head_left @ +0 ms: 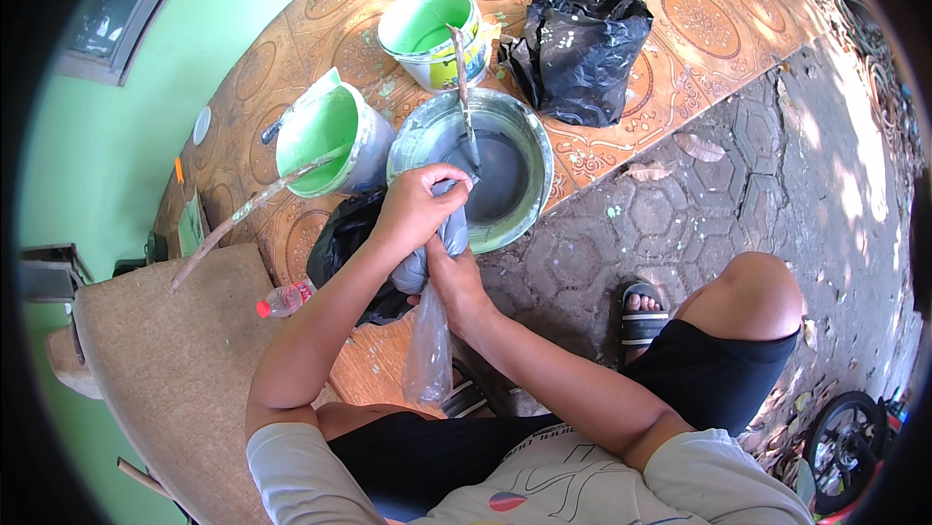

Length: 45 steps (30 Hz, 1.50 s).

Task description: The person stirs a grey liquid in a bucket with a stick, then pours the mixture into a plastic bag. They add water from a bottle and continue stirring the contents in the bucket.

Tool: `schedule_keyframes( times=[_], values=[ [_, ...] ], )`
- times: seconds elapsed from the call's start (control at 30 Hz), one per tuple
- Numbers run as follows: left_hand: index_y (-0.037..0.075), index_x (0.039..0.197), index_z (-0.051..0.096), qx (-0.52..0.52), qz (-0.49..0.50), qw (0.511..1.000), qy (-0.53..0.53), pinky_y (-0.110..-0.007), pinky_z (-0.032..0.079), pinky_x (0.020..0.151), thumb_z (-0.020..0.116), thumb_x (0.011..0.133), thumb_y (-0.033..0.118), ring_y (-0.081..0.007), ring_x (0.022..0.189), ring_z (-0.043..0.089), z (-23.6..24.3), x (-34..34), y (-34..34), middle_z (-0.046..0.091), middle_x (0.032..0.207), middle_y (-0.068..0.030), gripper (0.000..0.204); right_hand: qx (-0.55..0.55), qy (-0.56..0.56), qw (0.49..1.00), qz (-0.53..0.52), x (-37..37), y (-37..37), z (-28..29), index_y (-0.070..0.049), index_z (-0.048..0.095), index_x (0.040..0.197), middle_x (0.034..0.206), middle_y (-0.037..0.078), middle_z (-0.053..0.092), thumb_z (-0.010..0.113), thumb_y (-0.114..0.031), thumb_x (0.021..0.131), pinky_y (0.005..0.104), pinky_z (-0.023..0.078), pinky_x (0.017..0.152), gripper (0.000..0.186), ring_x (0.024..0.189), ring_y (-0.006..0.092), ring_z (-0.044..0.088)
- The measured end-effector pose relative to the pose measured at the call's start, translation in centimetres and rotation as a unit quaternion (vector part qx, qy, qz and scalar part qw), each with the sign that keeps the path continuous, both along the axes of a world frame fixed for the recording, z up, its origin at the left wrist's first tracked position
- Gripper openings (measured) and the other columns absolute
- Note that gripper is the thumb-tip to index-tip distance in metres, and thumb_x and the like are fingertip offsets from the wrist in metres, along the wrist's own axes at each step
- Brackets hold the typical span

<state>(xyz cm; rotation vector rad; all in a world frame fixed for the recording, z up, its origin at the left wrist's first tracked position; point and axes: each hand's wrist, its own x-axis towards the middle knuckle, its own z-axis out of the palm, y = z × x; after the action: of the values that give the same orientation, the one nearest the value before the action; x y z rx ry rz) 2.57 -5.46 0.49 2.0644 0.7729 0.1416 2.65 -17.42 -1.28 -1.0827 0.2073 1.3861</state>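
Room for a hand lies right of the wide basin (536, 190), over gray paving (573, 253). A green-lined bucket (416, 72) and black bag (592, 59) block its far side, a second bucket (369, 151) its left. A short stick (464, 83) crosses the far rim; a longer stick (241, 210) juts leftward.

Patterned tile floor (699, 25) beneath two buckets (367, 151), basin (541, 170) and black bag (594, 57)

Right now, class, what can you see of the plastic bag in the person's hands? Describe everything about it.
The plastic bag looks thin and clear; its far part bulges with grey, soft-looking matter, while its near end is a loose, crumpled, see-through tail toward the person. The left hand pinches it near the far end, and the right hand grips it nearer the body. It overlaps the basin in view; whether they touch is unclear.
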Motion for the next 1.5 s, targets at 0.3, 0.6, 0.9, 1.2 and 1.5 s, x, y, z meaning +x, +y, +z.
schedule_keyframes(
  times=[0.3,0.6,0.9,1.2,1.5],
  values=[
    [0.001,0.102,0.072,0.000,0.002,1.000,-0.012,-0.028,0.054,0.077,0.071,0.088,0.013,-0.0133,0.085,0.072,0.0,0.1,-0.2,0.075,0.093,-0.0102,0.019,0.000,0.002,1.000,0.004,0.0,0.0,-0.1,-0.015,0.044,0.132,0.098,0.006,0.063,0.053,-0.050,0.100,0.0355,0.055,0.053,0.047,0.074,0.0178,0.065],
    [-0.004,0.101,0.067,-0.082,0.039,0.994,-0.060,-0.029,0.055,0.082,0.073,0.087,0.009,-0.0159,0.094,0.071,-1.4,0.0,0.1,0.074,0.098,-0.0151,0.020,-0.006,0.004,1.000,0.006,0.1,0.2,-0.1,-0.012,0.046,0.128,0.098,0.007,0.063,0.052,-0.051,0.100,0.0361,0.056,0.053,0.048,0.075,0.0190,0.065],
    [-0.003,0.103,0.066,-0.065,0.039,0.995,-0.057,-0.025,0.051,0.072,0.071,0.093,0.010,-0.0095,0.077,0.066,-0.9,0.2,-0.3,0.071,0.090,-0.0073,0.017,-0.013,0.004,1.000,0.009,0.4,0.1,0.2,-0.009,0.048,0.129,0.100,0.008,0.064,0.052,-0.051,0.100,0.0364,0.057,0.054,0.051,0.077,0.0195,0.067],
    [-0.003,0.103,0.071,-0.064,0.051,0.994,-0.071,-0.028,0.054,0.075,0.069,0.092,0.012,-0.0120,0.081,0.069,-1.1,0.1,-0.3,0.074,0.090,-0.0107,0.019,-0.017,0.002,1.000,0.007,0.1,0.0,-0.2,-0.008,0.046,0.132,0.105,0.010,0.063,0.052,-0.048,0.100,0.0376,0.059,0.055,0.052,0.080,0.0212,0.067],
    [-0.003,0.102,0.072,-0.023,0.047,0.998,-0.040,-0.028,0.054,0.076,0.068,0.091,0.014,-0.0134,0.083,0.070,-0.3,0.4,-0.6,0.075,0.090,-0.0120,0.020,-0.027,0.009,1.000,0.002,0.5,-0.1,0.8,-0.008,0.045,0.133,0.107,0.010,0.062,0.053,-0.047,0.099,0.0380,0.060,0.056,0.053,0.082,0.0220,0.066]
  ],
)
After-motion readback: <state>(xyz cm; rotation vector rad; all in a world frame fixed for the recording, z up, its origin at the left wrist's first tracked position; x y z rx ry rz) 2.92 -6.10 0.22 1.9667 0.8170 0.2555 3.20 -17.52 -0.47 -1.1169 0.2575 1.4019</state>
